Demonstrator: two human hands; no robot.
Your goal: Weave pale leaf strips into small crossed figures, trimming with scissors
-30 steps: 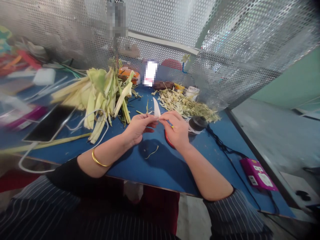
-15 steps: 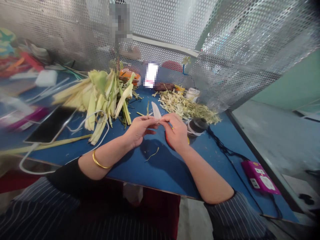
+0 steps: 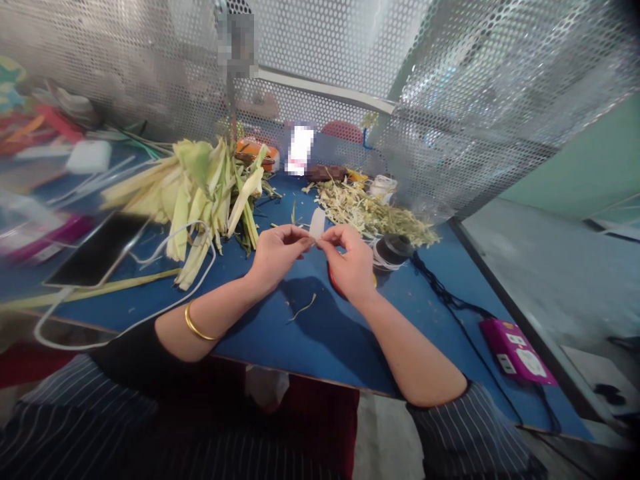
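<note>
Over the blue table, my left hand (image 3: 280,257) pinches the base of a whitish petal-shaped piece (image 3: 317,223), which looks like a cut of corn husk. My right hand (image 3: 350,263) pinches the same base from the other side, fingertips almost touching those of the left. The piece points up and away from me. Beneath my right hand a red and yellow thing (image 3: 335,279) is mostly covered, so its kind is unclear. Just right of that hand stands a black spool (image 3: 395,249) with white cord around it. A thin husk shred (image 3: 304,308) lies nearer to me.
Left of my hands is a heap of corn husks (image 3: 197,193). A pile of husk scraps (image 3: 370,210) lies behind the spool. A phone (image 3: 97,250) with a white cable rests at left. A purple power strip (image 3: 517,350) sits at right, and perforated sheeting (image 3: 325,40) rises behind.
The whitish piece has turned from leaning left to nearly upright, showing more of its broad face. My left hand's fingers have curled in closer; my right hand has barely moved.
</note>
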